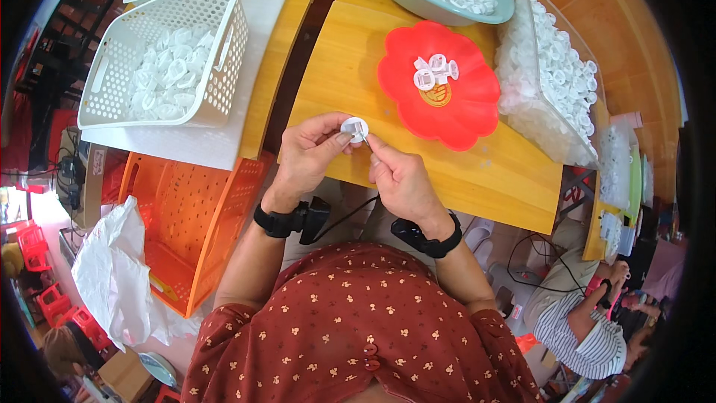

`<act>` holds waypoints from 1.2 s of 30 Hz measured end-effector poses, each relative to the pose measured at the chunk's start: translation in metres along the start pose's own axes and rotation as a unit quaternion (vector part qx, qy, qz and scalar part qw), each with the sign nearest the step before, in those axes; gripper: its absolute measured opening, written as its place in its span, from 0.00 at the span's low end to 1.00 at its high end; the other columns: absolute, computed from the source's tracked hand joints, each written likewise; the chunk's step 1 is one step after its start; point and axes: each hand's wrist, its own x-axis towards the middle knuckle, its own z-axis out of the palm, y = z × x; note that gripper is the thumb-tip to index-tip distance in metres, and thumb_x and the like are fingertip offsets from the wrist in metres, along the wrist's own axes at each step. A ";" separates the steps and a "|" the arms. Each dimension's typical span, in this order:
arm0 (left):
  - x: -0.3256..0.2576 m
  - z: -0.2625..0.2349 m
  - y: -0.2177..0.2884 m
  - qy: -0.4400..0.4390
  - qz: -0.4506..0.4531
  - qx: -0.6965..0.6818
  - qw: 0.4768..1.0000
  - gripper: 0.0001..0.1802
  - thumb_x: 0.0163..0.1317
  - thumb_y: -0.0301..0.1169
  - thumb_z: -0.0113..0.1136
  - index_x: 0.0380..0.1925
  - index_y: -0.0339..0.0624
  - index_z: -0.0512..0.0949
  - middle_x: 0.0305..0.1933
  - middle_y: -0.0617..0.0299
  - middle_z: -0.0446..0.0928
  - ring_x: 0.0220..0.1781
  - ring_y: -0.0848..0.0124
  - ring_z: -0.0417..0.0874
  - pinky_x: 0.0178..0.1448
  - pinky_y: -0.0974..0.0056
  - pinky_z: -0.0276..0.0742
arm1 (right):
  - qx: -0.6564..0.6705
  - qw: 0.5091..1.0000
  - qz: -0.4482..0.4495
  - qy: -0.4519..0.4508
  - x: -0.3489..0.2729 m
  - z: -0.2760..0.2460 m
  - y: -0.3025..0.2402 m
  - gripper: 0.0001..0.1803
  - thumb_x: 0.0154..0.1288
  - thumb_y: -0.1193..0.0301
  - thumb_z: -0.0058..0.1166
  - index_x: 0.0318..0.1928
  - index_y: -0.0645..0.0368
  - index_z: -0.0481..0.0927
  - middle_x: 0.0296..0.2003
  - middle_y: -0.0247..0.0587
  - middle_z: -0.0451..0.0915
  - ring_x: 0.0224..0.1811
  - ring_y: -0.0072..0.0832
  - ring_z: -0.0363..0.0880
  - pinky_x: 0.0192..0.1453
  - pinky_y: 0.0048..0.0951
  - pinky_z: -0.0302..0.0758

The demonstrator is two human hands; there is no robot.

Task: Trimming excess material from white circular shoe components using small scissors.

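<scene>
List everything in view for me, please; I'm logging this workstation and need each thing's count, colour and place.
small round part: one, white, pinched between both hands above the table's near edge
flower-shaped tray: one, red, on the table right of centre
parts on the tray: a few, white, at its middle
bowl: one, pale green, far edge, full of white parts
clear bag: one, right side, full of white parts
lattice basket: one, white, left, partly filled with white parts
crate: one, orange, below the table at left
wooden table: one, yellow-brown
wristbands: two, black, one on each wrist
left hand: holds the part
right hand: fingertips on the part
</scene>
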 end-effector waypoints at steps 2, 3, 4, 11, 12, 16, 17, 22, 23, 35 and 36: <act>-0.001 0.000 0.000 0.001 0.003 0.006 1.000 0.11 0.59 0.20 0.54 0.43 0.29 0.75 0.37 0.57 0.79 0.35 0.74 0.77 0.41 0.70 0.74 | 0.023 0.999 0.024 -0.001 0.001 0.000 0.002 0.20 0.59 0.80 0.42 0.53 0.70 0.69 0.21 0.55 0.68 0.19 0.31 0.71 0.27 0.28 0.68; -0.001 0.000 -0.001 0.002 0.009 0.010 1.000 0.11 0.59 0.20 0.54 0.43 0.29 0.75 0.36 0.57 0.79 0.35 0.74 0.77 0.41 0.70 0.74 | 0.016 0.999 0.035 -0.008 0.002 -0.001 0.003 0.20 0.59 0.79 0.42 0.53 0.70 0.70 0.19 0.54 0.67 0.18 0.29 0.69 0.26 0.27 0.68; -0.001 0.001 -0.001 0.003 0.015 0.015 1.000 0.11 0.59 0.20 0.54 0.43 0.29 0.75 0.36 0.57 0.79 0.35 0.74 0.77 0.41 0.70 0.74 | 0.008 0.999 0.045 -0.015 0.002 -0.001 0.003 0.20 0.60 0.79 0.42 0.53 0.70 0.70 0.18 0.54 0.66 0.18 0.26 0.68 0.25 0.26 0.67; -0.002 0.002 -0.003 0.003 0.007 0.019 1.000 0.12 0.61 0.20 0.53 0.44 0.29 0.74 0.36 0.59 0.78 0.36 0.75 0.77 0.42 0.71 0.74 | -0.035 0.996 0.073 -0.023 0.001 -0.010 -0.014 0.19 0.60 0.78 0.42 0.52 0.70 0.71 0.18 0.57 0.68 0.16 0.32 0.70 0.25 0.29 0.68; -0.002 0.002 -0.003 0.001 0.007 0.025 1.000 0.12 0.61 0.20 0.53 0.44 0.29 0.74 0.36 0.59 0.78 0.36 0.75 0.77 0.42 0.71 0.74 | -0.066 0.996 0.057 -0.018 0.001 -0.010 -0.015 0.19 0.59 0.78 0.43 0.52 0.69 0.71 0.19 0.59 0.70 0.18 0.38 0.72 0.27 0.33 0.69; -0.001 0.004 0.001 -0.004 -0.002 0.053 0.999 0.12 0.61 0.20 0.53 0.44 0.29 0.74 0.36 0.60 0.79 0.36 0.76 0.77 0.42 0.71 0.75 | -0.143 0.989 0.034 -0.028 0.003 -0.014 -0.020 0.18 0.58 0.78 0.43 0.50 0.69 0.72 0.24 0.62 0.74 0.26 0.53 0.75 0.31 0.44 0.71; -0.002 0.004 0.001 -0.004 -0.004 0.053 0.999 0.12 0.61 0.20 0.53 0.44 0.29 0.74 0.36 0.60 0.79 0.36 0.76 0.77 0.42 0.71 0.75 | -0.142 0.989 0.035 -0.028 0.003 -0.014 -0.021 0.18 0.58 0.78 0.43 0.50 0.69 0.72 0.24 0.62 0.74 0.26 0.53 0.75 0.31 0.44 0.71; -0.002 0.004 -0.001 -0.001 -0.003 0.069 0.998 0.12 0.60 0.20 0.53 0.44 0.30 0.75 0.36 0.61 0.79 0.36 0.76 0.77 0.42 0.71 0.74 | -0.167 0.984 0.034 -0.050 0.006 -0.017 -0.026 0.17 0.57 0.78 0.42 0.48 0.69 0.71 0.24 0.63 0.74 0.28 0.55 0.74 0.32 0.47 0.70; -0.002 0.004 0.000 -0.002 -0.003 0.069 0.998 0.12 0.60 0.20 0.53 0.44 0.30 0.75 0.36 0.61 0.79 0.36 0.76 0.77 0.42 0.71 0.74 | -0.166 0.984 0.035 -0.050 0.007 -0.017 -0.028 0.17 0.57 0.78 0.42 0.48 0.69 0.71 0.24 0.63 0.74 0.28 0.55 0.74 0.32 0.47 0.70; -0.002 0.002 0.002 -0.014 -0.002 0.088 0.996 0.11 0.58 0.19 0.55 0.42 0.29 0.76 0.36 0.59 0.79 0.36 0.76 0.77 0.43 0.71 0.75 | -0.147 0.982 0.026 -0.115 0.018 -0.019 -0.023 0.10 0.55 0.79 0.41 0.38 0.67 0.71 0.21 0.62 0.72 0.26 0.57 0.72 0.30 0.49 0.67; -0.002 0.002 0.001 -0.012 -0.001 0.088 0.996 0.11 0.58 0.18 0.55 0.42 0.29 0.76 0.37 0.59 0.79 0.36 0.76 0.77 0.42 0.71 0.75 | -0.147 0.982 0.035 -0.118 0.019 -0.019 -0.023 0.10 0.55 0.79 0.41 0.38 0.67 0.71 0.22 0.62 0.72 0.27 0.57 0.72 0.30 0.49 0.67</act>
